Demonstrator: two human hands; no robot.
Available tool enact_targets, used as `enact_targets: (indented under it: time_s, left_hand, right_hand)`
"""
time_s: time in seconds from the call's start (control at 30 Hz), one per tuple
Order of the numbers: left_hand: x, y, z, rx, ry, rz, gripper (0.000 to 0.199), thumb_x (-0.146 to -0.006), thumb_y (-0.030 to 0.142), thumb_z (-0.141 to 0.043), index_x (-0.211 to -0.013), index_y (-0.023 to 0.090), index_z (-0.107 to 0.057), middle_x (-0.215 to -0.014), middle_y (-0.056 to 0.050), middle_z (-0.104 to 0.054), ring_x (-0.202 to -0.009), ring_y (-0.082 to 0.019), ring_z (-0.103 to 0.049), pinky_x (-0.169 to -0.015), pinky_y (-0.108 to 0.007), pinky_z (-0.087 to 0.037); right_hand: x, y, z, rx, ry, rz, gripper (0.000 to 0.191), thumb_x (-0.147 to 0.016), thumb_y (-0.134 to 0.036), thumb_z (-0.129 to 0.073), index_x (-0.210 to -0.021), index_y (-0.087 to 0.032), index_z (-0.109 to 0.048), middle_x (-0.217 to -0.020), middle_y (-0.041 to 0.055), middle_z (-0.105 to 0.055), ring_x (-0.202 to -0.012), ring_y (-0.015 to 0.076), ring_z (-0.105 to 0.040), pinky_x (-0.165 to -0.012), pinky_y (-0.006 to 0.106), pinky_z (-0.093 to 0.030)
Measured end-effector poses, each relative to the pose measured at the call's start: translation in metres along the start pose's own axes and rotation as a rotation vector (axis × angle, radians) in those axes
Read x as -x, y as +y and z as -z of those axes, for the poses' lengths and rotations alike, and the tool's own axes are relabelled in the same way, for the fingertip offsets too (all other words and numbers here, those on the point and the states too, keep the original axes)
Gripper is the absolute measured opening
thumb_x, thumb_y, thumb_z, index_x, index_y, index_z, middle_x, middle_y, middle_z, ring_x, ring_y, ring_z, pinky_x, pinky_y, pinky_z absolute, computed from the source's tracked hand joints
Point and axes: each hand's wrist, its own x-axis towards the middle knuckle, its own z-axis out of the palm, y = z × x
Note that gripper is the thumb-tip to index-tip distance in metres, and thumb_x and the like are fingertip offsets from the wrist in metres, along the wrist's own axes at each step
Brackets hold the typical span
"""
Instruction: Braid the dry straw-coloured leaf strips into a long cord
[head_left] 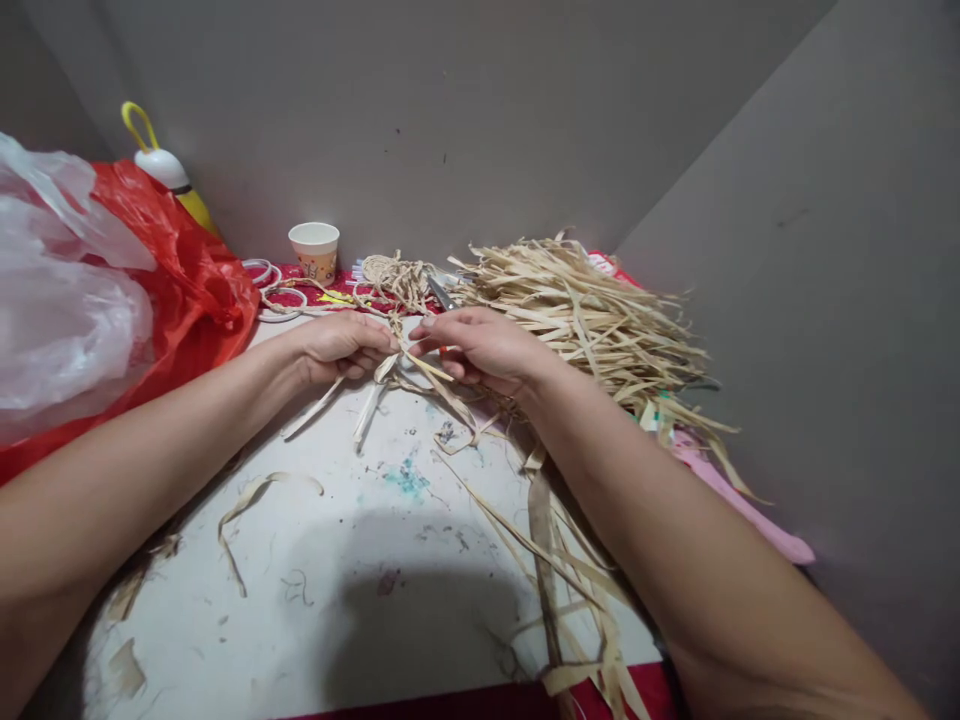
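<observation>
My left hand [345,345] is closed, its thumb and fingertips pinching a braided cord of dried straw strips [395,322] near the middle of the white board. Just to its right, my right hand [480,347] has curled fingers, with the thumb and index fingertips at the same strips. Loose ends [369,412] hang below the left fingers onto the board, and more strips [446,390] trail beneath the right hand. Part of the strips is hidden by the fingers. Behind the hands lies a heap of finished cord [397,278].
A large bundle of dried strips [585,310] lies at the right, and loose strips [555,560] run down the white board [300,640]. Scissors [441,293], a paper cup [315,250] and white rings [283,304] are behind. Plastic bags [195,270] and a yellow-white bottle [169,172] stand left.
</observation>
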Motion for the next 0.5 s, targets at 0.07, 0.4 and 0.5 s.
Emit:
enact_targets:
  time_s: [0.07, 0.4, 0.5]
  left_hand:
    - [0.0, -0.001, -0.001, 0.009, 0.004, -0.006, 0.021, -0.069, 0.011, -0.065, -0.058, 0.014, -0.048, -0.045, 0.01, -0.026, -0.037, 0.0, -0.019, -0.035, -0.015, -0.01]
    - [0.003, 0.0, -0.004, -0.228, 0.021, -0.098, 0.015, -0.076, 0.014, -0.061, -0.063, 0.013, -0.055, -0.043, 0.009, -0.03, -0.038, -0.001, -0.021, -0.038, -0.018, -0.013]
    - [0.004, 0.001, -0.006, -0.333, 0.028, -0.142, 0.014, -0.077, 0.015, -0.06, -0.063, 0.013, -0.056, -0.044, 0.008, -0.032, -0.039, -0.002, -0.024, -0.04, -0.019, -0.016]
  right_hand:
    - [-0.002, 0.004, -0.008, 0.001, -0.117, -0.056, 0.025, -0.091, -0.023, -0.048, -0.07, -0.014, -0.058, -0.058, 0.0007, -0.06, -0.03, 0.002, -0.033, -0.027, 0.015, -0.018]
    - [-0.012, 0.017, -0.007, -0.102, -0.347, -0.218, 0.033, -0.092, -0.033, -0.047, -0.064, -0.016, -0.046, -0.043, -0.0091, -0.03, -0.03, 0.0013, -0.017, -0.027, 0.012, -0.013]
    - [-0.013, 0.018, -0.006, -0.15, -0.364, -0.243, 0.028, -0.088, -0.026, -0.049, -0.063, -0.017, -0.042, -0.044, -0.0094, -0.029, -0.03, 0.0013, -0.017, -0.028, 0.011, -0.014]
